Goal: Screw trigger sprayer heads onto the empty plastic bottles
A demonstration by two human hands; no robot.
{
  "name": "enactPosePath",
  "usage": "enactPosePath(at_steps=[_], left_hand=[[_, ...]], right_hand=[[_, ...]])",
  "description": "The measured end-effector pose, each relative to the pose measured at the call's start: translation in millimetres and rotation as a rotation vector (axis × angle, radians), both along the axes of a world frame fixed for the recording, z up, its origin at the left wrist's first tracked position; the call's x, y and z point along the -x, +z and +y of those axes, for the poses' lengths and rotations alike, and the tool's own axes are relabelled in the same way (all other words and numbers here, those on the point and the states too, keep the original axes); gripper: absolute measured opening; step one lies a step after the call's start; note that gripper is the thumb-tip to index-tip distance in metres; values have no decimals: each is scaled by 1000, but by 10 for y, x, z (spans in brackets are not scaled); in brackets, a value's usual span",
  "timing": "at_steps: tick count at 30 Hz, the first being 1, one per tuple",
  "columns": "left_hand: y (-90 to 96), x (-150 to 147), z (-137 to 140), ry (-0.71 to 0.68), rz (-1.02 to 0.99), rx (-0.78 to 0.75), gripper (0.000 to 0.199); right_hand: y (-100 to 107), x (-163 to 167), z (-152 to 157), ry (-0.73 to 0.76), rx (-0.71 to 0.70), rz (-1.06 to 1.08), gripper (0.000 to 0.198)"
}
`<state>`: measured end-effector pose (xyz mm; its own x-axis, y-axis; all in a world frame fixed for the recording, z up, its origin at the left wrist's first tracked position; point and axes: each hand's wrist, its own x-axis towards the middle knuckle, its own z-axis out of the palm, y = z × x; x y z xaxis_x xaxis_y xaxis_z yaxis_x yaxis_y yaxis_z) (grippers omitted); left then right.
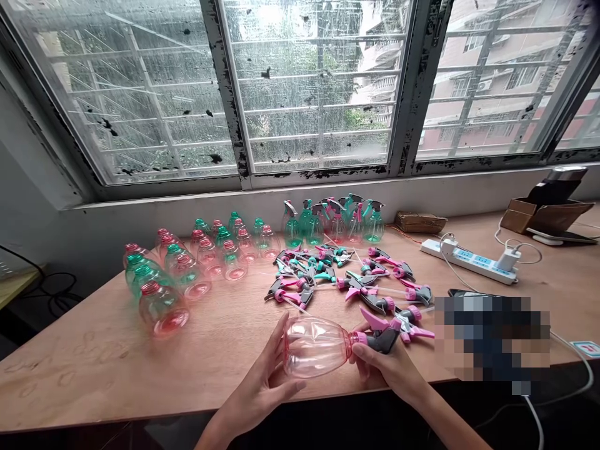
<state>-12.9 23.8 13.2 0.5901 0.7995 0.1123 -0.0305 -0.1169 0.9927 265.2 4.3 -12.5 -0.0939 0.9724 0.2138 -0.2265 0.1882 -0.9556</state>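
Observation:
Near the table's front edge I hold a clear pink spray bottle (315, 347) on its side, its base toward the left. My left hand (262, 375) cups the base end, fingers behind and thumb below. At the neck, my right hand (382, 362) grips the pink collar and the dark grey and pink spray head (382, 339). The head sits at the bottle's mouth; whether it is fully screwed on I cannot tell. Just beyond lies a pile of loose spray heads (309, 275) in pink, grey and teal, with thin tubes.
Several pink and green bottles without heads (164, 309) stand at the left. Bottles with heads (337, 225) stand by the window wall. To the right are a white power strip (469, 259), a cardboard box (546, 215) and a blurred-out area.

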Motion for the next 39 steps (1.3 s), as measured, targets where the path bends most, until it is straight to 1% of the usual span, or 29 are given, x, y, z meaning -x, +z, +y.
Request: enactPosePath(at_steps=[5,10,14,17,20,22,25,27,29,32,36,39], left_hand=[[-44,18,1,4,-25,53,98],[-29,37,12,-3,-20,84,85],[16,10,1,1,30,40,96],[48,-12,-12,-2,43,-10,98],[48,-5,-13,13,47,-14,104],[32,9,-5,24,32,3,100],[18,16,8,-2,11,33,86],[28,6,8,-18,25,32,89],[46,-8,-1,-16,43,-2,94],[62,-21,-20,15,52,-57,92],[34,-7,-24,26,30,-43,100],[8,10,-12,9,-6,-24,92]], right_hand=[[-46,-10,3,9,4,1,28],[-41,-4,-8,6,11,-13,29],[-8,-4,-7,-9,-1,-2,29],[9,-11,-4,-8,-11,-23,28],[11,-10,-7,-6,-12,-26,27],[7,-5,-10,2,-13,-32,29],[4,-2,-13,3,-4,-34,32],[8,-4,-14,-6,5,-33,32],[11,-8,-17,-12,10,-26,31],[6,-10,-22,-9,20,-10,31],[-12,-4,-24,-10,17,-23,30],[-12,3,-18,-5,11,-17,31]])
